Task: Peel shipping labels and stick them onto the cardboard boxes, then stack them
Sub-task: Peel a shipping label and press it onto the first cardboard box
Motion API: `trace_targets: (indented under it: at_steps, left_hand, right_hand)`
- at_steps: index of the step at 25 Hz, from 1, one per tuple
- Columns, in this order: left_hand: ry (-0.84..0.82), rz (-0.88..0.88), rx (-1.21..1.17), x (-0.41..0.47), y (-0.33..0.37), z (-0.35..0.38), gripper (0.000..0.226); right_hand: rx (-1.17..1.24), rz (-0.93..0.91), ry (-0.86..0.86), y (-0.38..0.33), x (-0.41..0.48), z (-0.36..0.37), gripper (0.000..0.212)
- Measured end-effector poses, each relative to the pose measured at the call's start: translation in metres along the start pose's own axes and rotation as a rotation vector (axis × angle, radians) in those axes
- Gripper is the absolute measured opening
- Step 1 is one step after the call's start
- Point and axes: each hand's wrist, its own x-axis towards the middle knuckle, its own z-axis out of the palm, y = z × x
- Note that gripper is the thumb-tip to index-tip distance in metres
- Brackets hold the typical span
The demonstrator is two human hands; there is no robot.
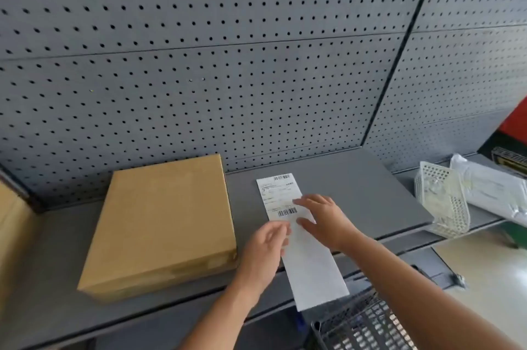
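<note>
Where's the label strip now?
Head view, centre-right: the label strip lies on the grey shelf, right of the cardboard box, with left hand and right hand on it.

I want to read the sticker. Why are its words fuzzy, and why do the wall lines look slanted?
Head view: the label sheet's small print is too soft to read, only its barcodes stand out; head view: the wide-angle lens, looking down, slants the pegboard seams; head view: the light is even, with no glare on the cardboard box.

Head view (single) looks forward-down, close over shelf (356,178).
</note>
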Motion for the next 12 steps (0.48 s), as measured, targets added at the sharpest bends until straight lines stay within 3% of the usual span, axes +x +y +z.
trace_targets:
  at_steps: [4,12]
  left_hand:
    - [0.11,-0.075,-0.052,0.016,-0.003,0.008,0.021]
    - [0.265,-0.174,-0.122,0.037,-0.009,0.011,0.024]
  right_hand:
    - [-0.115,-0.074,-0.086,0.002,0.014,-0.001,0.045]
    - [0.037,-0.186,0.201,0.012,0.01,0.0,0.014]
